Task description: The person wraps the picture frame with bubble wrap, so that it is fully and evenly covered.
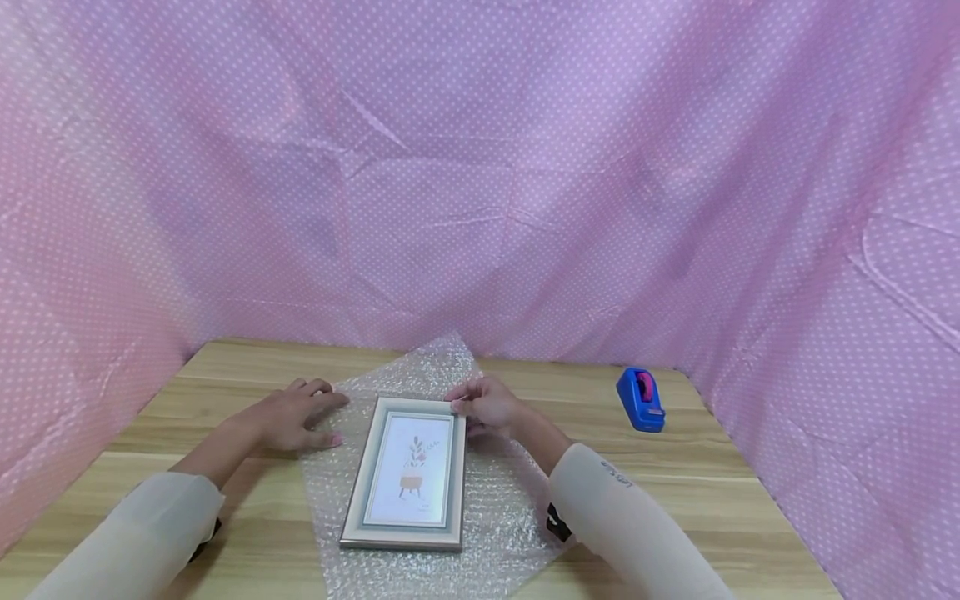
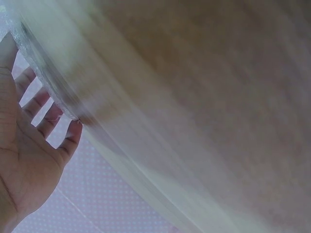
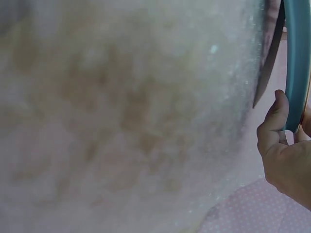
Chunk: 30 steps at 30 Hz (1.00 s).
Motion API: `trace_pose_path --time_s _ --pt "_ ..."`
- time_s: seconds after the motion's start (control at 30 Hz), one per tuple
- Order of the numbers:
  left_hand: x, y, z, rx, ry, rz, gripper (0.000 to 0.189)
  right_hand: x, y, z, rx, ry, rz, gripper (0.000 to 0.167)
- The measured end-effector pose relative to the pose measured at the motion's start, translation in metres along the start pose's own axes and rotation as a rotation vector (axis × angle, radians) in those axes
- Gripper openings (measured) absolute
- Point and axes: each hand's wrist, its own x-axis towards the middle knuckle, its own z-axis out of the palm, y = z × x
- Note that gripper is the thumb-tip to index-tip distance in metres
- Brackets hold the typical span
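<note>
Cream-and-grey rectangular picture frame (image 1: 408, 467): lies face up over a clear bubble-wrap sheet (image 1: 495, 508). Right hand (image 1: 491, 406): pinches the frame's upper right corner between thumb and fingers. Left hand (image 1: 294, 417): fingers apart, at the sheet's left edge. Blue-and-pink tape dispenser (image 1: 642, 408): stands well apart at right; pale wooden tabletop (image 1: 712, 500) shows between. Pink dotted cloth (image 1: 480, 192): borders the far and side edges.
</note>
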Motion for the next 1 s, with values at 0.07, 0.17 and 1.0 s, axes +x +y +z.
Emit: trace_pose_path --time_s 0.07,0.17,1.0 --pt "-0.0003 -0.0001 -0.0001 -0.003 -0.002 -0.001 0.075 0.0014 0.0026 0.0010 0.000 0.008 0.004 0.019" --pt "-0.0005 -0.0003 -0.0007 0.000 -0.003 0.004 0.075 0.0039 0.0058 0.0016 0.005 0.013 0.006 0.020" --pt "-0.0014 -0.0003 -0.0001 -0.013 -0.026 -0.010 0.077 0.0064 0.0088 0.0044 -0.309 0.128 -0.054 0.012"
